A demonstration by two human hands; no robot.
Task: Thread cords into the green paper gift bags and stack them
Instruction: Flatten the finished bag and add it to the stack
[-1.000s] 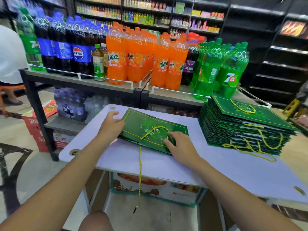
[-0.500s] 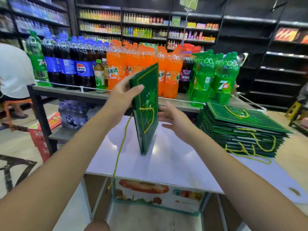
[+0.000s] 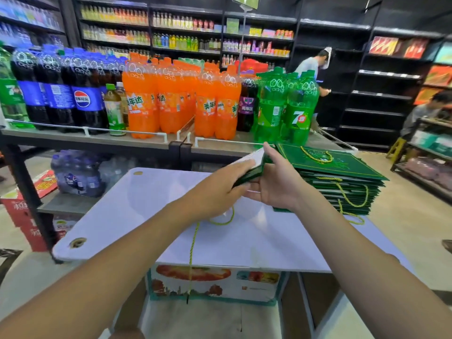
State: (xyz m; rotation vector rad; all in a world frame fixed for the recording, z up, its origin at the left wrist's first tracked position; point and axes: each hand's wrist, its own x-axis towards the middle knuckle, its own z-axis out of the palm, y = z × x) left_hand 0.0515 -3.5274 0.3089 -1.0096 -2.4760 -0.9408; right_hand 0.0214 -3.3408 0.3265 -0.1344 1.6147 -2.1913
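The flat green paper gift bag [image 3: 253, 172] was held tilted above the white desk [image 3: 146, 204], the left hand [image 3: 215, 192] pinching it in its grip and the right hand [image 3: 278, 187] spread underneath. Its long axis pointed towards the stack of green paper gift bags [image 3: 342, 182] at the desk's far right corner, nearest the right hand.

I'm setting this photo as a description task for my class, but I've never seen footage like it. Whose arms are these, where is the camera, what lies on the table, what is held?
No machine here: a person wears a wide-angle camera on the head, so you look down along their own arms. The left hand grips a flat green bag, tilted above the white table; the right hand supports its other side. A yellow-green cord trails from under the hands over the table's front edge. A stack of bags lies at the right; soda bottles stand behind.
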